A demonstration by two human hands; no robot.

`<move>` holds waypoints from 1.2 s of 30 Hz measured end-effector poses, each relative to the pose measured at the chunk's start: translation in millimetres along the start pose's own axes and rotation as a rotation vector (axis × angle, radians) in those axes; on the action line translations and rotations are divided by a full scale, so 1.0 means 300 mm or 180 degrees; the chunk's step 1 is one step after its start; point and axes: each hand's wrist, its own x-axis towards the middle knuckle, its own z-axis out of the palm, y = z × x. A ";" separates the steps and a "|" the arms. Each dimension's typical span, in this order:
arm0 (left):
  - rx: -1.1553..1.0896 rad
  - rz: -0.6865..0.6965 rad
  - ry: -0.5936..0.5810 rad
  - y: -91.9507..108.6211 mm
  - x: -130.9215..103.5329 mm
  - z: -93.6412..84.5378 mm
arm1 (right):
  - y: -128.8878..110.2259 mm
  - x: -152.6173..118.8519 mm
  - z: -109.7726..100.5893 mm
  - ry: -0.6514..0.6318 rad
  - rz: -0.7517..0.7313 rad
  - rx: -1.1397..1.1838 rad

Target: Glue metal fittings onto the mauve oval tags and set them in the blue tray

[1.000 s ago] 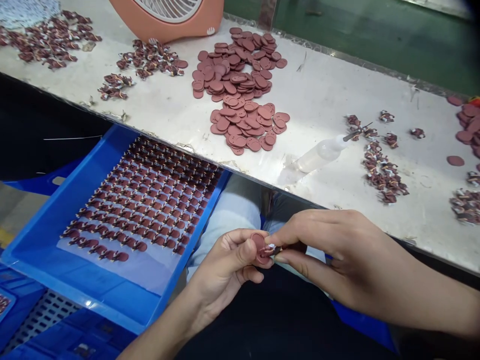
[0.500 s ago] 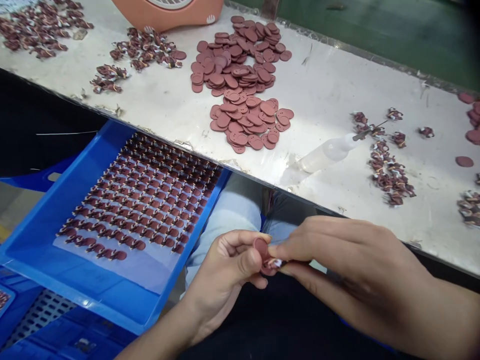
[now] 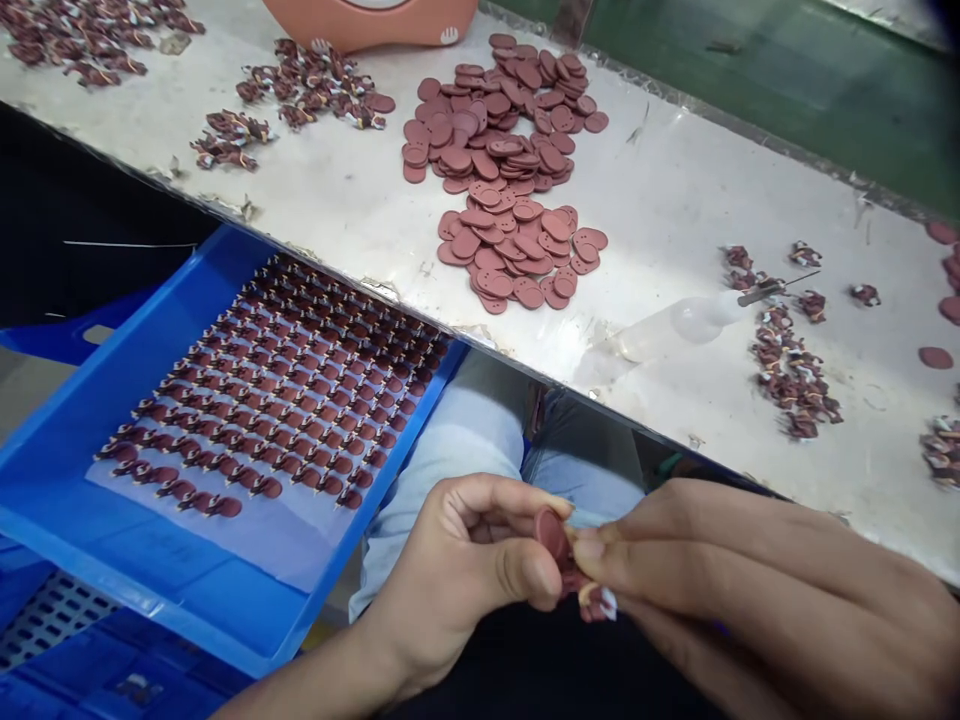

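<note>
Being pinched between the thumb and fingers of the left hand (image 3: 469, 580), a reddish-brown disc (image 3: 551, 533) is held tilted above the lap, in front of the table (image 3: 660, 180). A small brown-and-white figure (image 3: 596, 602) is seen at the lower end of the disc, partly hidden by the fingers; whether the two are joined cannot be told. The right hand (image 3: 742, 570) is brought in from the other side, its fingertips bunched close together at the edge of the disc, just above the figure. Whether anything is clamped by them cannot be told, as their undersides are hidden.

On the table, a large pile of discs (image 3: 510, 250) is spread near the middle. A clear bottle (image 3: 679, 325) with a thin needle tip is laid on its side to the right of the pile, and its needle is pointed over a loose cluster of figures (image 3: 795, 375). More figures are heaped at the left, near an orange fan (image 3: 390, 28).

Below the table edge, to the left of the lap, a blue tray (image 3: 187, 625) is placed. Its pale sheet (image 3: 292, 555) is covered for the most part by neat rows of pieces (image 3: 262, 390).
</note>
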 end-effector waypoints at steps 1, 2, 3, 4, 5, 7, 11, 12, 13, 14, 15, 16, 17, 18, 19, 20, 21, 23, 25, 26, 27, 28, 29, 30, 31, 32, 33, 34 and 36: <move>-0.0017 -0.0006 0.0045 -0.003 0.004 -0.002 | 0.005 0.012 -0.012 -0.0098 -0.0015 -0.0040; -0.0031 -0.0013 0.0071 -0.006 0.007 -0.005 | 0.009 0.022 -0.021 -0.0187 -0.0034 -0.0104; -0.0036 -0.0021 0.0090 -0.009 0.010 -0.008 | 0.012 0.029 -0.028 -0.0247 -0.0065 -0.0167; -0.0034 -0.0026 0.0117 -0.013 0.012 -0.011 | 0.015 0.034 -0.031 -0.0286 -0.0115 -0.0223; -0.0033 -0.0041 0.0150 -0.016 0.013 -0.014 | 0.018 0.037 -0.032 -0.0297 -0.0134 -0.0264; -0.0038 -0.0066 0.0200 -0.021 0.013 -0.017 | 0.020 0.038 -0.028 -0.0270 -0.0133 -0.0294; -0.0018 -0.0080 0.0232 -0.024 0.010 -0.015 | 0.018 0.036 -0.018 -0.0058 -0.0195 -0.0237; -0.0017 -0.0074 0.0234 -0.025 0.009 -0.013 | 0.016 0.035 -0.016 0.0007 -0.0218 -0.0263; -0.0018 -0.0071 0.0238 -0.025 0.008 -0.011 | 0.014 0.034 -0.015 0.0060 -0.0241 -0.0295; -0.0023 -0.0069 0.0252 -0.026 0.007 -0.010 | 0.012 0.033 -0.014 0.0084 -0.0258 -0.0324; -0.0027 -0.0075 0.0268 -0.027 0.006 -0.008 | 0.010 0.032 -0.013 0.0075 -0.0266 -0.0343; -0.0031 -0.0078 0.0283 -0.029 0.006 -0.007 | 0.008 0.031 -0.012 0.0071 -0.0278 -0.0355; -0.0038 -0.0085 0.0288 -0.030 0.005 -0.006 | 0.007 0.029 -0.012 0.0064 -0.0287 -0.0359; -0.0047 -0.0088 0.0282 -0.032 0.004 -0.006 | 0.007 0.027 -0.012 0.0053 -0.0289 -0.0365; -0.0058 -0.0090 0.0273 -0.034 0.004 -0.006 | 0.007 0.025 -0.012 0.0049 -0.0292 -0.0378; -0.0068 -0.0091 0.0260 -0.036 0.004 -0.006 | 0.008 0.022 -0.012 0.0056 -0.0305 -0.0401; -0.0077 -0.0092 0.0251 -0.037 0.004 -0.006 | 0.009 0.020 -0.012 0.0069 -0.0322 -0.0429; -0.0091 -0.0092 0.0237 -0.040 0.004 -0.007 | 0.011 0.017 -0.012 0.0077 -0.0331 -0.0462; -0.0098 -0.0095 0.0232 -0.042 0.005 -0.008 | 0.012 0.016 -0.012 0.0085 -0.0332 -0.0444; -0.0099 -0.0099 0.0233 -0.042 0.005 -0.009 | 0.012 0.016 -0.012 0.0082 -0.0334 -0.0430; -0.0103 -0.0103 0.0238 -0.042 0.006 -0.010 | 0.012 0.017 -0.013 0.0075 -0.0338 -0.0414; -0.0108 -0.0106 0.0234 -0.042 0.006 -0.010 | 0.011 0.019 -0.015 0.0071 -0.0350 -0.0412; -0.0115 -0.0111 0.0229 -0.041 0.007 -0.011 | 0.011 0.022 -0.017 0.0075 -0.0367 -0.0427; -0.0123 -0.0122 0.0208 -0.040 0.008 -0.013 | 0.010 0.025 -0.021 0.0059 -0.0369 -0.0453; -0.0126 -0.0127 0.0173 -0.038 0.009 -0.014 | 0.010 0.029 -0.025 0.0036 -0.0367 -0.0475; -0.0130 -0.0128 0.0125 -0.037 0.011 -0.016 | 0.010 0.033 -0.029 0.0020 -0.0367 -0.0488; -0.0133 -0.0128 0.0076 -0.036 0.013 -0.019 | 0.010 0.038 -0.033 -0.0009 -0.0354 -0.0504; -0.0136 -0.0130 0.0028 -0.035 0.015 -0.022 | 0.010 0.043 -0.037 -0.0031 -0.0344 -0.0517; -0.0141 -0.0123 -0.0057 -0.034 0.020 -0.030 | 0.011 0.053 -0.042 -0.0071 -0.0332 -0.0525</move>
